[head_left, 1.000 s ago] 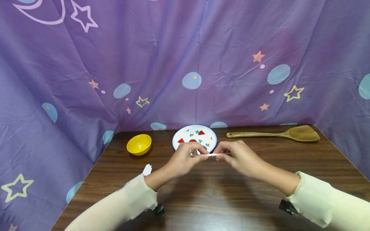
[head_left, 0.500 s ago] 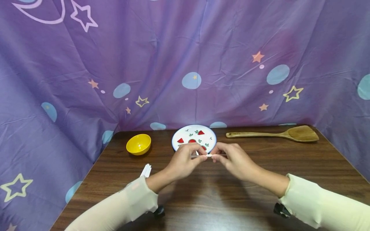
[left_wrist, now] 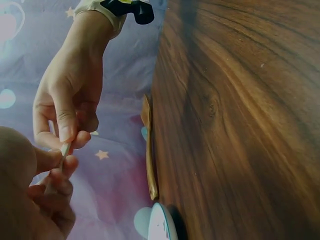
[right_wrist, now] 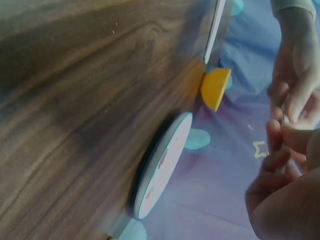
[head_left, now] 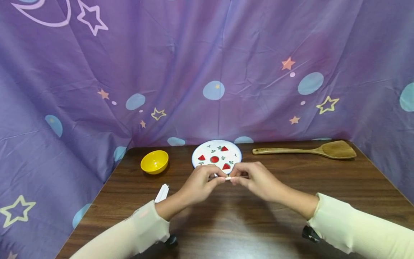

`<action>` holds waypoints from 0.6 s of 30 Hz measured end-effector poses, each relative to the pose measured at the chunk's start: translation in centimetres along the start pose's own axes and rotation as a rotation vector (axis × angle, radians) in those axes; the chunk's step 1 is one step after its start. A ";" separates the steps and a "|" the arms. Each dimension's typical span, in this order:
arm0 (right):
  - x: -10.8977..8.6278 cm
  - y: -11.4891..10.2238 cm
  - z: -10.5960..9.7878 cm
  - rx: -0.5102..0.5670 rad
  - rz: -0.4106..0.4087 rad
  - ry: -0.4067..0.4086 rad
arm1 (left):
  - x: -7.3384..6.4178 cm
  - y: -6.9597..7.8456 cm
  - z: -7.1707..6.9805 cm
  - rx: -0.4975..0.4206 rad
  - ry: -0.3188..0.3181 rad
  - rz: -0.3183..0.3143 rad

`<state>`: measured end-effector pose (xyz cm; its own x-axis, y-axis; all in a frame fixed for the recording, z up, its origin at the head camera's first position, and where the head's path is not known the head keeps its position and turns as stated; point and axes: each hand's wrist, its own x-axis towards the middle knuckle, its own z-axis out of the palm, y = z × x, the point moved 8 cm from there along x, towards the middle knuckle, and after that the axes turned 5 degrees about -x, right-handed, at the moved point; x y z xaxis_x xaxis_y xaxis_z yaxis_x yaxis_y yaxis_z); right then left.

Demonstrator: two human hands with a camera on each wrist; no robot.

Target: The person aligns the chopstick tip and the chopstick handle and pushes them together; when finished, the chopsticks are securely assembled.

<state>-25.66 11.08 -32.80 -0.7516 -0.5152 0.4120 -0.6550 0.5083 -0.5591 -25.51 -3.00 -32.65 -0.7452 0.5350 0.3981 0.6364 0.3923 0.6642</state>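
A thin white stick (head_left: 228,178) is held level between both hands, only a short length showing at the fingertips. My left hand (head_left: 200,185) pinches one side of it with thumb and fingers. The right hand (head_left: 258,181) pinches it from the other side, fingertips close to the left ones. In the left wrist view the stick (left_wrist: 65,149) passes between both thumbs; most of its length is hidden by the fingers. Both hands are raised over the table, in front of a white plate (head_left: 220,145) with watermelon pictures.
A yellow bowl (head_left: 155,162) stands at the back left. Several white sticks (head_left: 162,193) lie by my left forearm, partly covered by it. A wooden spatula (head_left: 336,149) lies along the table's back right edge, before a purple curtain (head_left: 258,46).
Both hands have shifted slightly left and toward me. The right fingertips have come closer to the left ones, and less of the stick shows between them. More of the plate is uncovered.
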 end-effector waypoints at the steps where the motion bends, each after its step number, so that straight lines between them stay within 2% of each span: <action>1: 0.1 0.2 0.1 0.006 0.008 -0.021 | -0.2 -0.2 0.0 -0.020 -0.019 -0.016; 3: 0.4 0.6 0.1 0.009 0.024 -0.056 | -0.6 -0.7 -0.1 -0.065 -0.053 -0.059; 7: 1.1 2.0 -0.4 0.050 0.103 -0.077 | -1.6 -2.0 -0.3 -0.226 -0.097 -0.201; 10: 1.6 3.2 -0.9 0.157 0.188 -0.066 | -2.3 -2.8 -0.3 -0.362 -0.104 -0.279; 15: 2.4 4.3 -0.4 0.458 0.310 -0.014 | -3.6 -2.8 0.5 -0.558 -0.097 -0.313; 18: 2.8 4.1 0.4 0.629 0.351 0.034 | -4.5 -2.6 1.0 -0.607 -0.051 -0.286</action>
<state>-30.45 11.50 -34.22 -0.9182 -0.3676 0.1479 -0.2123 0.1412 -0.9670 -23.62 -5.66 -36.82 -0.8480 0.5130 0.1335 0.1796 0.0410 0.9829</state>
